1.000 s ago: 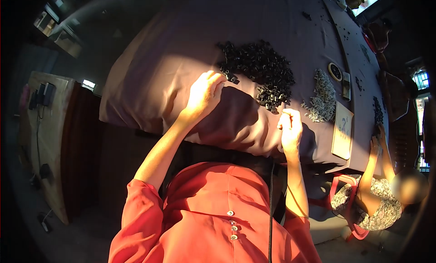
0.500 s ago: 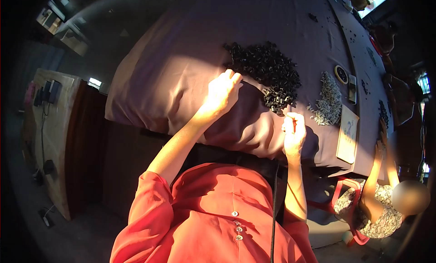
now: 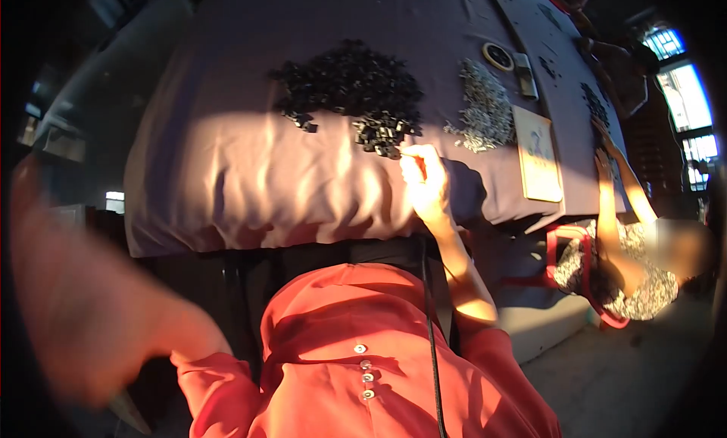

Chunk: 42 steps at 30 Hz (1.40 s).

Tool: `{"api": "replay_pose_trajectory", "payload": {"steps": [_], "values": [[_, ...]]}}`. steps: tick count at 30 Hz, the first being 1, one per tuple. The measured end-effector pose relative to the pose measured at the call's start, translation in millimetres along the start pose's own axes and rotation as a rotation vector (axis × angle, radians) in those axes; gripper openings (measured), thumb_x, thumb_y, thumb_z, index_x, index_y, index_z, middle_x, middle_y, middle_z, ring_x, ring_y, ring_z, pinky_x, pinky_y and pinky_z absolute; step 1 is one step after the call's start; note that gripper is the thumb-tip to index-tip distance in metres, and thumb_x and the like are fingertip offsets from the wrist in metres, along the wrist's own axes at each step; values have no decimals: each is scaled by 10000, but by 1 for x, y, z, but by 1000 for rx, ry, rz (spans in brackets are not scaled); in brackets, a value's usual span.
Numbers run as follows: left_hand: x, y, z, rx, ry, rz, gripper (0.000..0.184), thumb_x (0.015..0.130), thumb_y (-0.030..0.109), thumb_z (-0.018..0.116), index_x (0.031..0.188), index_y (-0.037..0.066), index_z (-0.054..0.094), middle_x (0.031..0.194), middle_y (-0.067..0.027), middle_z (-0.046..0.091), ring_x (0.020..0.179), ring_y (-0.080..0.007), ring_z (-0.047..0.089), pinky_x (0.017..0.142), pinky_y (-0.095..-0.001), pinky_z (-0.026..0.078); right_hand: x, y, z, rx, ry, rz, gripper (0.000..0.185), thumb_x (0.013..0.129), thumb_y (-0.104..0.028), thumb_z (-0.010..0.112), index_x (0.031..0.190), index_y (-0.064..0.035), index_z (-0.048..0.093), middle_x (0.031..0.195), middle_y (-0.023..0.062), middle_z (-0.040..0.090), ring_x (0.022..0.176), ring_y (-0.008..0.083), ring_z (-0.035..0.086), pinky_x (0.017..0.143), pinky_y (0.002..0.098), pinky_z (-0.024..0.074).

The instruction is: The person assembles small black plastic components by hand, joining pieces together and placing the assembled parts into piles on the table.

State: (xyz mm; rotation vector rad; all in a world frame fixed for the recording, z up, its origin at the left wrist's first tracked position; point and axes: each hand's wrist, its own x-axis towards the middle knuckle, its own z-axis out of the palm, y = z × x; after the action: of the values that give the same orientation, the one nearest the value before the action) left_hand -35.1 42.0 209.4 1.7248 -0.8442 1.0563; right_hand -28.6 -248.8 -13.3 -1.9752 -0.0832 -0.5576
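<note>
My right hand (image 3: 425,179) is at the near edge of a heap of small black pieces (image 3: 348,78). Its thumb and fingers are pinched together, and what they hold, if anything, is too small to make out. A sunlit cluster of the same pieces (image 3: 381,134) lies just beyond its fingertips. My left arm (image 3: 83,309) is raised at the far left, off the table and close to the camera. Motion smears it so that the fingers cannot be made out.
A pile of small silvery pieces (image 3: 485,109) lies right of the black heap. Beyond it are a round dark-faced object (image 3: 497,56), a small grey box (image 3: 525,76) and a tan board (image 3: 538,154). Another person (image 3: 628,275) sits at the right with hands on the wrinkled tablecloth (image 3: 250,180).
My left hand has left the heap's near edge and swung far left towards the camera. My right hand stays pinched by the black pieces. The whole view has shifted.
</note>
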Motion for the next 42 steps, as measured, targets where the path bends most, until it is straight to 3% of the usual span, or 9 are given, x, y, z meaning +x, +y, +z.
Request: {"api": "replay_pose_trajectory", "payload": {"steps": [1,2,6,10,21,24,38,40,42], "values": [[9,16,-6,-48,-82,99,149,757,-40,551,878,14,619,841,-64,592,746,-131,561,659,-238,439,0,-13,0,94,-34,87,79,851,-9,536,926,-34,536,702,-20,512,597,39,444,539,184,393],[14,29,-9,-95,-178,189,147,758,-38,552,878,14,618,841,-63,592,746,-130,561,659,-237,439,1,-3,-1,82,-31,26,104,816,12,571,905,-28,534,746,68,543,586,138,513,543,257,433],[19,58,0,-226,-472,386,139,761,-30,555,878,12,617,842,-60,591,749,-127,559,663,-234,437,2,-15,-3,-15,-30,-34,95,820,8,566,900,-21,525,789,80,545,643,147,526,585,268,443],[14,65,5,-242,-547,424,131,765,-22,558,878,10,616,842,-57,591,751,-123,558,666,-231,435,1,-8,-2,14,-38,-1,103,819,8,567,910,-22,529,788,82,545,631,151,531,578,266,444],[10,66,3,-231,-571,419,113,775,0,567,878,5,614,843,-49,589,757,-114,555,675,-223,429,3,-13,-3,-53,-48,-22,96,826,-4,564,916,-18,533,759,70,543,614,143,541,572,257,447],[10,68,1,-231,-580,422,109,778,6,569,878,3,613,844,-47,588,759,-111,554,677,-220,427,1,-4,0,8,-51,-2,87,855,-25,542,940,-28,525,708,-10,513,606,48,456,558,190,397],[18,72,-12,-221,-555,377,99,791,34,580,878,-4,610,845,-37,586,766,-99,550,688,-209,420,4,-15,-3,-68,-45,-6,97,816,-9,586,902,-20,543,746,74,556,608,143,537,562,261,445],[23,70,-14,-208,-522,341,99,793,38,582,878,-5,610,845,-35,586,767,-97,550,690,-208,419,2,-4,-2,-29,-58,34,83,848,-33,550,931,-41,545,697,-23,507,598,48,457,542,186,394],[28,70,-21,-207,-443,302,99,795,42,583,878,-6,609,846,-34,586,768,-95,549,691,-206,418,3,-3,-1,-17,-59,-11,94,862,-47,531,954,-28,538,707,-21,508,605,49,454,561,182,399]]}}
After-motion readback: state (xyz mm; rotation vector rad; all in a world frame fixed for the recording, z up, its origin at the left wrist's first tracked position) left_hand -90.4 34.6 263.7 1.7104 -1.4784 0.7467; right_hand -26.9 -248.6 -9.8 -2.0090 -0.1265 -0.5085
